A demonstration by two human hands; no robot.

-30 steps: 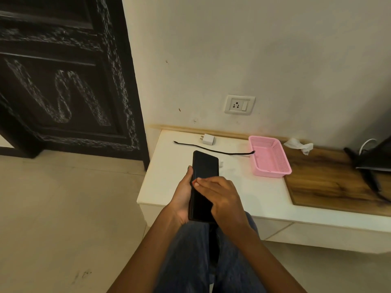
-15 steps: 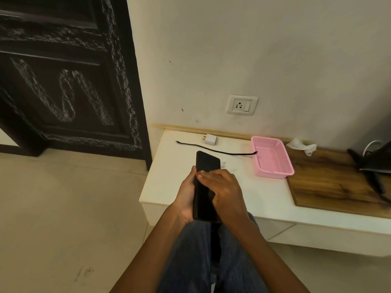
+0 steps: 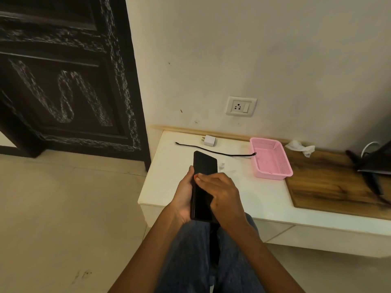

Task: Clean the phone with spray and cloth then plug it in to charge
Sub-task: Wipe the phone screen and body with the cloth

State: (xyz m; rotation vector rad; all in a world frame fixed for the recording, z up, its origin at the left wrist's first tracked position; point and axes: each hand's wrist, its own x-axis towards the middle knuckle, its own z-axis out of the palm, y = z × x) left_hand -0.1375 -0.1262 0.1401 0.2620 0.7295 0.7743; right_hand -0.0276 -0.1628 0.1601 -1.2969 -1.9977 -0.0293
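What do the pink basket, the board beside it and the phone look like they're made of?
The pink basket looks like moulded plastic: uniform colour, walls pierced with a fine grid of holes. The board looks like wood or a wood-look laminate, brown with dark grain streaks and a slight sheen. The phone shows a smooth, glossy black face, probably glass; its frame can't be judged.

One phone (image 3: 204, 166), cable (image 3: 213, 152), basket (image 3: 283, 163).

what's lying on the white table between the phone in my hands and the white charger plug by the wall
In the head view, the black cable lies across the white table between the phone and the charger plug, running toward the pink basket.
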